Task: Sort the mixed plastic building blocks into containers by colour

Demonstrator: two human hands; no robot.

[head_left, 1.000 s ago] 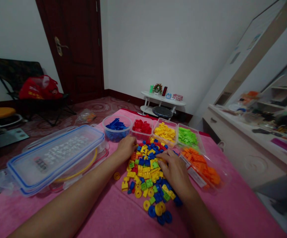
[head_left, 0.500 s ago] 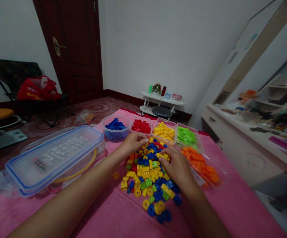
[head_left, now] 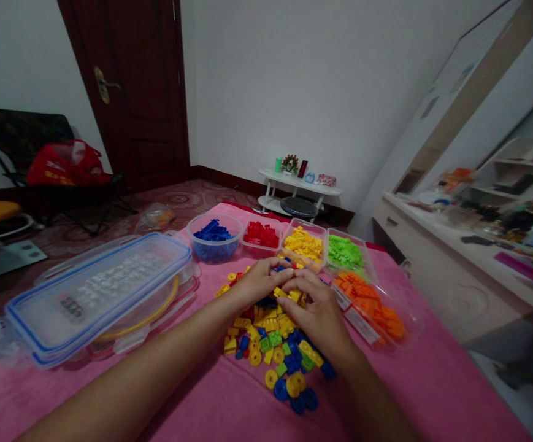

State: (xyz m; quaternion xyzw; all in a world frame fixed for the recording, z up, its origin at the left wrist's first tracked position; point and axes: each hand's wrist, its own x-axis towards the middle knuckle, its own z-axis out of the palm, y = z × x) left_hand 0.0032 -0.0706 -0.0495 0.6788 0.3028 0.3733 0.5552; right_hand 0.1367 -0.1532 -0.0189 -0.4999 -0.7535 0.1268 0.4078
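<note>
A loose heap of mixed building bricks (head_left: 270, 337), yellow, blue, green and red with round wheel-like pieces, lies on the pink cloth. Over its far part, my left hand (head_left: 264, 281) is closed with bent fingers; whatever is in them is hidden. My right hand (head_left: 314, 299) meets it at the fingertips, its thumb and fingers closed around yellow bricks (head_left: 294, 295). Just beyond the hands stand clear containers of sorted bricks: blue bricks (head_left: 213, 232), red bricks (head_left: 261, 234), yellow bricks (head_left: 303, 244) and green bricks (head_left: 345, 252). Orange bricks (head_left: 371, 304) fill a box right of my right hand.
Stacked clear lids (head_left: 100, 288), the top one blue-rimmed, lie on the left of the pink cloth (head_left: 192, 399). Behind the table stands a white shelf (head_left: 300, 183) with small items. A white dresser (head_left: 450, 270) is on the right; a chair with a red bag (head_left: 68, 164) is at the left.
My left hand has moved right and slightly nearer over the heap, and my right hand has shifted a little left, so the fingertips now meet. Some bricks at the heap's far left have spread out.
</note>
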